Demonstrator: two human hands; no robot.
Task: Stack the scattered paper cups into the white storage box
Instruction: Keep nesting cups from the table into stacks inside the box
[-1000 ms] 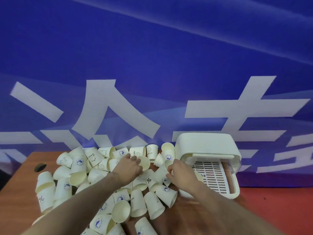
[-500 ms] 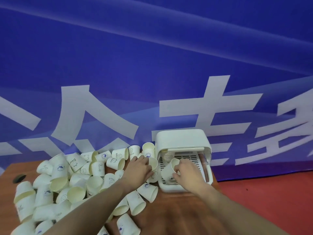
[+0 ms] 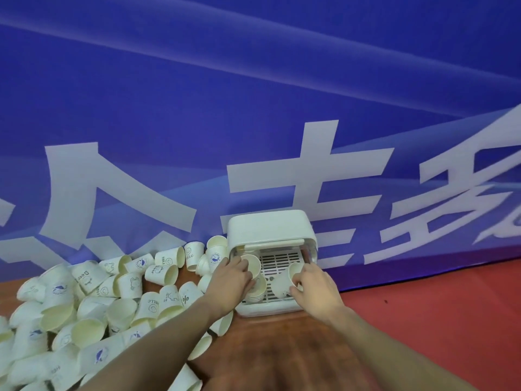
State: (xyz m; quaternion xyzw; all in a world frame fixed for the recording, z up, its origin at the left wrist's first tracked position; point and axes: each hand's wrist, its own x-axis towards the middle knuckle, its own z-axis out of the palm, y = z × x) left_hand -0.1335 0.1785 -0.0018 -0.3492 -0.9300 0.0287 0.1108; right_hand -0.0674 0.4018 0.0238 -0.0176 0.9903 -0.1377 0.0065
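The white storage box (image 3: pixel 267 225) stands at the back of the wooden table (image 3: pixel 270 351), its front open over a slotted tray. My left hand (image 3: pixel 229 280) grips a paper cup (image 3: pixel 251 265), mouth up, at the box's left front, above a short stack of cups (image 3: pixel 258 293) inside. My right hand (image 3: pixel 315 286) holds a second paper cup (image 3: pixel 284 280), tilted on its side, over the tray's right part. Several loose white cups (image 3: pixel 121 294) with blue prints lie heaped on the table to the left.
A blue banner (image 3: pixel 253 108) with large white characters hangs right behind the table and box. Red floor (image 3: pixel 451 314) shows to the right of the table's edge. More cups (image 3: pixel 201 345) lie under my left forearm.
Both hands have moved from the cup pile into the box's open front, each carrying a cup. The view has swung right, so the pile sits further left.
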